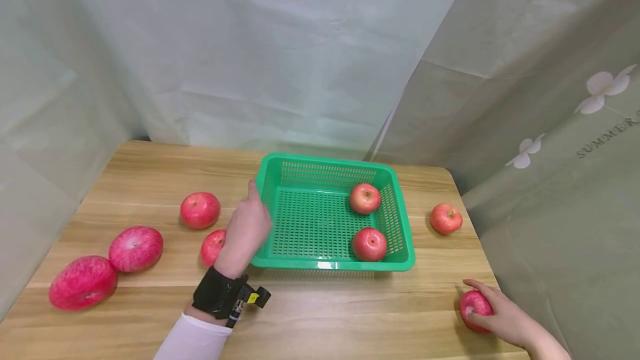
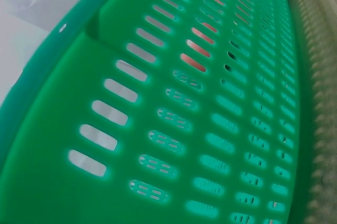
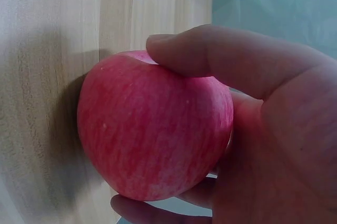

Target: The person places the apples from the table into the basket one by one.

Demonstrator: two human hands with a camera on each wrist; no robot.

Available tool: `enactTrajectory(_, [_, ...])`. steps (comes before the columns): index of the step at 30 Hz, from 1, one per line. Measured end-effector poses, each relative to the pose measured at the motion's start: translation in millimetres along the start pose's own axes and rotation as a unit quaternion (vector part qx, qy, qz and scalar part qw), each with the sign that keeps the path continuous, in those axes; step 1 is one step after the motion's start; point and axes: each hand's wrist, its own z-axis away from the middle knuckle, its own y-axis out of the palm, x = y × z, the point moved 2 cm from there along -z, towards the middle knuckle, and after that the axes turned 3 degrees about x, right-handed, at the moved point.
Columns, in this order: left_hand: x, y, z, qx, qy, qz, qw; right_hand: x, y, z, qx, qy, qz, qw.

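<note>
My right grip [image 1: 507, 318] is clamped on a smooth, round, pinkish-red apple [image 3: 155, 129], thumb over its top and fingers curled below and behind, at the near right of the pale wood-grain tabletop [image 1: 325, 315]; I cannot tell whether the apple touches the surface. My left grip [image 1: 246, 228] is at the left rim of a rectangular green plastic basket [image 1: 300, 263] with slotted walls, one finger pointing along that rim toward the far side; the rest are hidden, so I cannot tell whether they are closed on it. Inside, toward the right wall, sit a round yellowish-red apple [image 1: 365, 199] on the far side and a round shiny red apple [image 1: 369, 244] on the near side, apart. Right of the basket, farther away than the one I hold, lies a round orange-red apple [image 1: 446, 219]. To the left are a squat red apple [image 1: 199, 210] and, nearer, a bright red apple [image 1: 212, 248] partly covered by my left arm. Farther left, a streaked crimson apple [image 1: 136, 248] adjoins a long-looking deep-red apple [image 1: 84, 283], which lies nearer and leftmost.
</note>
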Motion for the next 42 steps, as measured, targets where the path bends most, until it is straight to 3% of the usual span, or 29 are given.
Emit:
enactTrajectory(14, [0.0, 0.0, -0.8, 0.002, -0.004, -0.006, 1.0000, -0.2, -3.8, -1.5, -0.028, -0.013, -0.015, 0.999])
enactTrajectory(22, [1.0, 0.7, -0.3, 0.006, -0.009, 0.000, 0.9999, 10.8, -17.2, -1.5, -0.021, -0.002, -0.015, 1.000])
enactTrajectory(29, [1.6, 0.6, -0.4, 0.008, -0.014, 0.001, 0.9999, 28.7, -23.1, -7.3, 0.017, -0.060, -0.106, 0.992])
enactTrajectory(34, [2.2, 1.3, -0.4, 0.006, -0.013, 0.003, 0.9999, 45.0, -23.8, -16.5, 0.047, -0.095, -0.123, 0.987])
enactTrajectory(37, [2.2, 1.7, -0.2, 0.007, -0.010, 0.001, 0.9999, 57.1, -29.1, -22.6, 0.028, -0.124, -0.088, 0.988])
enactTrajectory(42, [2.2, 1.1, -0.4, 0.006, -0.006, -0.001, 1.0000, 84.2, -48.7, -31.9, -0.079, -0.174, -0.019, 0.981])
